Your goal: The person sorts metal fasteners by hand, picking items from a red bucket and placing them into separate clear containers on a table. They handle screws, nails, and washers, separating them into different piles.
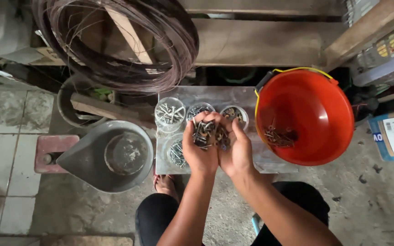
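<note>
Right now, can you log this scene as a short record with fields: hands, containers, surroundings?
hands: left hand and right hand cupped together, holding a pile of screws
containers: four small clear cups of sorted screws on a metal sheet
right side: orange bucket, a few screws inside
left side: grey metal scoop pan
behind: wire coil

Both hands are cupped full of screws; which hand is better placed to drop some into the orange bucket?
Right, probably. The right hand sits nearer the orange bucket, while the left hand is by the clear cups. Both cup the screws together.
</note>
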